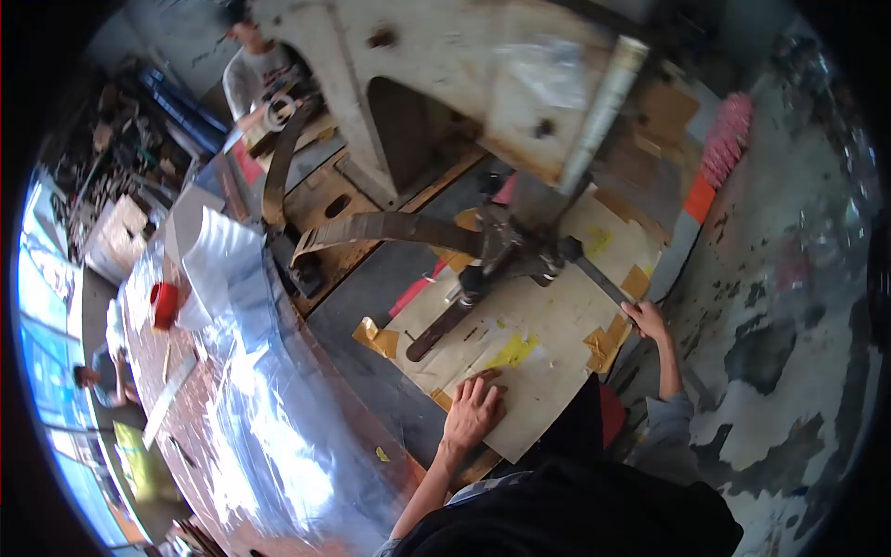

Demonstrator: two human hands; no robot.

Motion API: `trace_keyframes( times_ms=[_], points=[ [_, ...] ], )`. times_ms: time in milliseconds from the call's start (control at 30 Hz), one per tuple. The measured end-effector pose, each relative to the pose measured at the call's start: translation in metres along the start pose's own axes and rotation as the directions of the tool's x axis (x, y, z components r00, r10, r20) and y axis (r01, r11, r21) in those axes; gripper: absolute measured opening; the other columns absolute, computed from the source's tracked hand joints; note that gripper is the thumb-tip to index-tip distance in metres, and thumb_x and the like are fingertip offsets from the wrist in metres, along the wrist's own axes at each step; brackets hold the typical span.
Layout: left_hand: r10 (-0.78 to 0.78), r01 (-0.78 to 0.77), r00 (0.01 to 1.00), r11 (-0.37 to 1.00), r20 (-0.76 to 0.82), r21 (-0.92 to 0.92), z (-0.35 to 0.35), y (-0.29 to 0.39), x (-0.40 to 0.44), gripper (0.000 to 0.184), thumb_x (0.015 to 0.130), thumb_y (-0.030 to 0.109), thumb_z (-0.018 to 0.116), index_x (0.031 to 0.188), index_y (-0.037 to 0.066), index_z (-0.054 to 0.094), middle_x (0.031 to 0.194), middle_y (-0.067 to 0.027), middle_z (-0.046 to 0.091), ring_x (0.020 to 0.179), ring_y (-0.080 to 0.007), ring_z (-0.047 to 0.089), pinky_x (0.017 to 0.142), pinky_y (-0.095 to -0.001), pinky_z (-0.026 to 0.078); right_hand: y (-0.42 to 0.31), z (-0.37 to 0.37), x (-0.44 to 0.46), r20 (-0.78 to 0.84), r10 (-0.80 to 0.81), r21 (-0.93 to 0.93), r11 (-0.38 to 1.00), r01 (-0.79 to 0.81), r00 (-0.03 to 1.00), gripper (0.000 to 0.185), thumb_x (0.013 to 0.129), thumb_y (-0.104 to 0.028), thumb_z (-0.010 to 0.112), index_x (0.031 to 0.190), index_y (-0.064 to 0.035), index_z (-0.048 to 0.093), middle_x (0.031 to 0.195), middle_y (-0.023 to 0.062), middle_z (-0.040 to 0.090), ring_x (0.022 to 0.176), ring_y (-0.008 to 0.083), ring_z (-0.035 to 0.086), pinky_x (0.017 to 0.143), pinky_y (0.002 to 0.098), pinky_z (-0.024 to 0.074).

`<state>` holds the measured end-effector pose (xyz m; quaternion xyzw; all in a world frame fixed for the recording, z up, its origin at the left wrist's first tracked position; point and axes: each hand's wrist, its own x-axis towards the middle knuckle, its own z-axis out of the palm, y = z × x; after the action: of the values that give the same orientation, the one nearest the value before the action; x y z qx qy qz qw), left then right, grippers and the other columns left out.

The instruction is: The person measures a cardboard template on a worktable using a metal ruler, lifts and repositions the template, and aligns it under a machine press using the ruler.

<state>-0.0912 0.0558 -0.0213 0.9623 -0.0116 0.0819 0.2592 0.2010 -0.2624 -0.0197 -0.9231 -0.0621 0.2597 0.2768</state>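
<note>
My left hand (474, 408) lies flat on the taped board (548, 390), fingers apart and holding nothing, near a yellow patch (513, 351). My right hand (647, 320) is wrapped round the end of a dark metal bar (599, 278) at the board's right edge. That bar runs up to a dark metal clamp-like fixture (506, 246) under the large machine frame (445, 93). A second dark bar (441, 332) slants from the fixture down over the board. From the fixture's left side a curved brown strip (390, 227) reaches out.
Left of the board, clear plastic sheeting (269, 408) covers a table with a red tape roll (164, 305) and a metal ruler (171, 401). A person (260, 79) stands behind the machine; another person (104, 379) is at far left. A pink-wrapped pole (727, 139) lies right.
</note>
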Motion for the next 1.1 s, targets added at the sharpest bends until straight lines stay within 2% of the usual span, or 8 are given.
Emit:
trace_keyframes(
  times_ms=[133,333,500,600,800,900,1000,1100],
  points=[
    [0.004,-0.004,1.0,1.0,-0.011,-0.015,0.002,0.004,0.001,0.028,0.076,0.015,0.063,0.103,0.011,0.056,0.122,-0.011,0.05,0.111,-0.031,0.048,0.093,-0.0449,0.038,-0.001,0.005,-0.002,-0.082,-0.08,0.048,0.995,0.084,0.993,0.053,0.087,-0.051,0.057,0.077,0.0,0.062,0.045,0.0055,0.053,0.039,0.0148,0.054,0.039,0.0295,0.0423],
    [0.029,-0.029,0.999,0.999,-0.022,0.017,0.005,0.008,0.005,0.033,0.069,0.007,0.065,0.101,0.009,0.056,0.123,-0.0132,0.05,0.111,-0.0334,0.047,0.094,-0.0465,0.037,0.003,0.008,-0.002,-0.059,-0.01,-0.038,0.999,0.007,0.998,0.06,0.085,-0.062,0.052,0.071,-0.004,0.059,0.046,0.004,0.054,0.042,0.0163,0.057,0.045,0.0331,0.0458],
    [-0.006,0.005,1.0,0.998,0.024,0.055,0.005,0.009,0.006,0.032,0.072,0.008,0.064,0.103,0.01,0.055,0.124,-0.0122,0.049,0.113,-0.0323,0.046,0.096,-0.046,0.035,0.001,0.008,-0.001,-0.039,0.039,-0.043,0.998,-0.041,0.998,0.064,0.084,-0.067,0.049,0.069,-0.0056,0.059,0.045,0.0038,0.054,0.046,0.0177,0.06,0.049,0.0349,0.0483],
    [-0.025,0.023,0.999,0.998,0.033,0.065,0.006,0.011,0.004,0.033,0.071,0.008,0.064,0.103,0.009,0.055,0.125,-0.0124,0.049,0.113,-0.0322,0.046,0.097,-0.0465,0.035,0.002,0.007,0.0,-0.04,0.013,-0.052,0.999,-0.015,0.999,0.067,0.083,-0.069,0.048,0.068,-0.0047,0.059,0.045,0.0043,0.054,0.048,0.0188,0.062,0.051,0.037,0.0494],
    [-0.044,0.04,0.998,0.997,0.052,0.068,0.007,0.01,0.005,0.034,0.07,0.005,0.064,0.103,0.009,0.056,0.126,-0.0135,0.049,0.118,-0.0327,0.044,0.097,-0.0475,0.034,0.0,0.009,-0.001,-0.04,0.054,-0.043,0.998,-0.056,0.998,0.066,0.082,-0.069,0.049,0.069,-0.0043,0.059,0.044,0.0037,0.054,0.051,0.0204,0.063,0.054,0.0395,0.0504],
    [-0.025,0.022,0.999,0.997,0.039,0.079,0.007,0.012,0.007,0.035,0.067,0.001,0.063,0.101,0.006,0.056,0.123,-0.017,0.05,0.111,-0.0351,0.047,0.094,-0.0477,0.037,0.001,0.009,-0.002,-0.054,0.043,-0.054,0.997,-0.046,0.998,0.066,0.082,-0.067,0.05,0.064,-0.0048,0.058,0.043,0.004,0.053,0.049,0.0202,0.062,0.053,0.0388,0.0498],
    [-0.031,0.027,0.999,0.997,0.045,0.078,0.005,0.014,0.008,0.035,0.067,0.001,0.063,0.101,0.006,0.056,0.122,-0.0171,0.05,0.112,-0.0349,0.047,0.094,-0.0477,0.037,0.004,0.013,0.0,-0.075,0.017,-0.053,0.998,-0.022,0.997,0.066,0.083,-0.065,0.051,0.058,-0.0044,0.056,0.042,0.0045,0.052,0.046,0.0197,0.061,0.051,0.0382,0.0489],
    [-0.058,0.052,0.996,0.995,0.072,0.08,0.006,0.011,0.006,0.036,0.069,0.004,0.064,0.103,0.01,0.055,0.125,-0.0133,0.049,0.117,-0.0332,0.046,0.097,-0.0475,0.035,0.001,0.011,-0.002,-0.078,0.037,-0.039,0.998,-0.04,0.996,0.066,0.084,-0.063,0.052,0.055,-0.0036,0.056,0.041,0.0054,0.05,0.045,0.0205,0.06,0.051,0.0378,0.0481]
  ],
)
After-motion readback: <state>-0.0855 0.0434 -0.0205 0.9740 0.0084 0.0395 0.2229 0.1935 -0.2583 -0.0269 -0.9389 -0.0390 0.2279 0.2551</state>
